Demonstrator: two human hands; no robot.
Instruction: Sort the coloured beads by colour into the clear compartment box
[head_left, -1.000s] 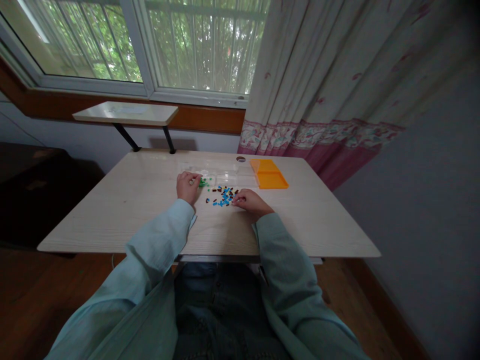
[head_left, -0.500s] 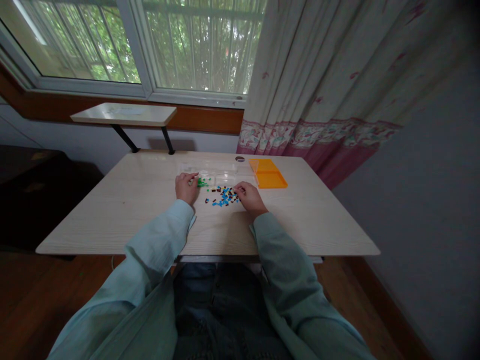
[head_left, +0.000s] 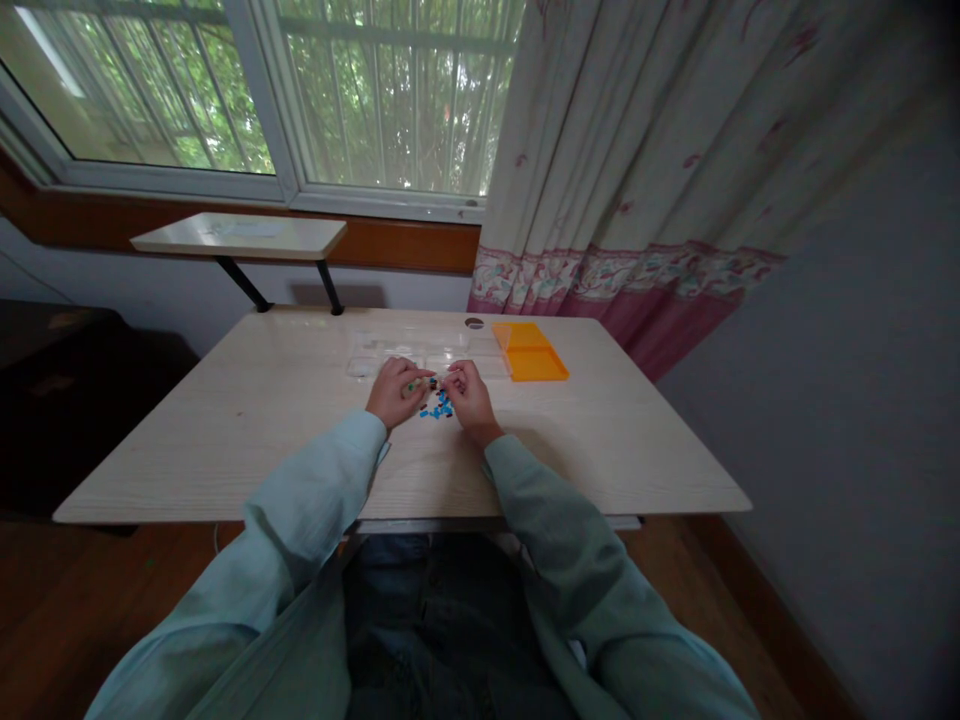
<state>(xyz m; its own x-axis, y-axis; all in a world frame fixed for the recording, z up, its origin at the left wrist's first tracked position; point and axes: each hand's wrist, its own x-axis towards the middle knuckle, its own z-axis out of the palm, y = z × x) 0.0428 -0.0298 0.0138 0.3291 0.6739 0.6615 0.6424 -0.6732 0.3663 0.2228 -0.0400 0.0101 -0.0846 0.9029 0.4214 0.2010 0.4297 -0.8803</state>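
Note:
Over a scatter of tiny blue and dark plastic pieces (head_left: 437,411), my two hands have come together, fingertips nearly meeting. My left hand (head_left: 396,396) has its thumb and fingers bent inward in a pinch at the left of the pieces; a few green ones show by its fingers. On the other side, my right hand (head_left: 470,402) also pinches, its fingertips just above the pieces. Whatever either hand holds is too small to make out. Part of the pile is hidden behind the fingers. Just beyond the hands lies a clear plastic tray (head_left: 361,367) with compartments.
An open orange plastic case (head_left: 541,364) lies right of the clear tray. A small raised shelf (head_left: 247,232) on black legs stands at the back left of the wooden desk (head_left: 247,440). Behind the desk hang a window and a long curtain (head_left: 637,180).
My left hand has moved right, away from the green pieces, and my right hand has moved left, so they now meet over the pile. The view has shifted slightly.

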